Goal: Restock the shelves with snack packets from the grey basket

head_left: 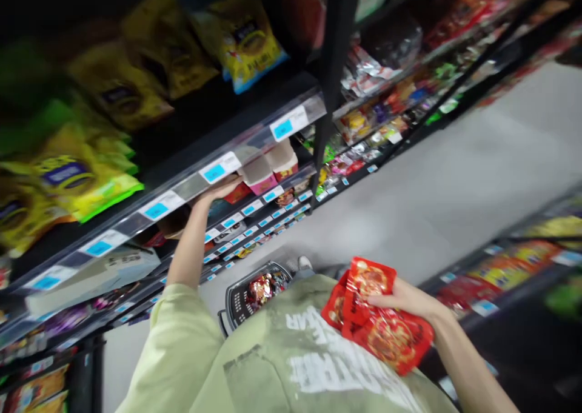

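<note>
My left hand point(222, 188) reaches into a lower shelf, just under the price-tag strip of the shelf above. Its fingers look stretched out flat, though the strip partly hides them. Close below the fingers is a red packet or box point(237, 193); whether they touch it I cannot tell. Beside it stand open white-and-pink cartons point(258, 175). In front of my shirt, my right hand point(402, 299) is closed around several red snack packets point(394, 338) with food pictures on them, fanned out and overlapping.
Yellow snack bags point(68, 170) fill the upper left shelf point(182, 188). On the floor by my feet stands a dark shopping basket point(236, 304) with shiny packets inside. A dark upright post point(331, 67) divides the shelving. Another stocked shelf point(509, 279) lies to the right across the grey aisle floor point(431, 176).
</note>
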Action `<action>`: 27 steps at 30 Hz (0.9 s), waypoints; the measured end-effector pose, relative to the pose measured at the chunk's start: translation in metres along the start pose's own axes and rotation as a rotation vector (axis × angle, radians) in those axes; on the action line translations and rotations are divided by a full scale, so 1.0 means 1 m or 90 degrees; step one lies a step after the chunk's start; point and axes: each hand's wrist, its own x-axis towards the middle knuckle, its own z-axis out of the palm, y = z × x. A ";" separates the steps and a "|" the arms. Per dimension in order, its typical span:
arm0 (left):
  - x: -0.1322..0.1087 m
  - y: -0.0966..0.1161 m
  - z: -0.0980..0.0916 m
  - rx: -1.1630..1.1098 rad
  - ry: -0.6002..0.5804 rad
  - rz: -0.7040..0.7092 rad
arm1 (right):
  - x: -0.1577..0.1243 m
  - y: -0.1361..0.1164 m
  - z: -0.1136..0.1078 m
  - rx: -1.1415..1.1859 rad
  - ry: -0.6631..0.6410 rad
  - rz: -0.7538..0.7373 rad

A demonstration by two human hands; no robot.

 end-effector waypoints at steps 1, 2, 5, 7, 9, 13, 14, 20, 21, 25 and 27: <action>0.001 0.000 0.007 0.040 -0.060 0.033 | 0.000 -0.001 0.000 0.003 0.007 0.005; 0.001 -0.001 0.014 0.094 -0.105 0.067 | 0.001 -0.003 0.000 0.000 0.015 0.006; -0.005 -0.003 0.029 0.235 -0.135 0.093 | 0.008 -0.006 -0.003 -0.017 0.008 -0.022; -0.013 -0.003 0.034 0.306 -0.108 0.073 | 0.014 -0.006 -0.004 -0.013 -0.028 -0.039; -0.024 -0.002 0.033 0.336 -0.081 0.054 | 0.019 -0.006 -0.005 -0.008 -0.058 -0.049; -0.058 0.014 0.028 0.296 0.035 0.063 | 0.026 -0.005 -0.007 -0.032 -0.060 -0.061; -0.070 0.023 0.030 0.274 0.105 0.090 | 0.027 -0.006 -0.006 -0.035 -0.061 -0.063; -0.138 0.119 0.093 -0.021 0.064 0.445 | 0.033 -0.017 -0.004 -0.030 -0.102 -0.084; -0.144 0.134 0.109 -0.056 -0.008 0.489 | 0.035 -0.018 -0.005 -0.045 -0.108 -0.094; -0.163 0.166 0.158 -0.129 -0.134 0.515 | 0.041 -0.018 -0.007 -0.106 -0.111 -0.139; -0.180 0.169 0.168 -0.106 -0.092 0.481 | 0.041 -0.014 -0.008 -0.093 -0.089 -0.152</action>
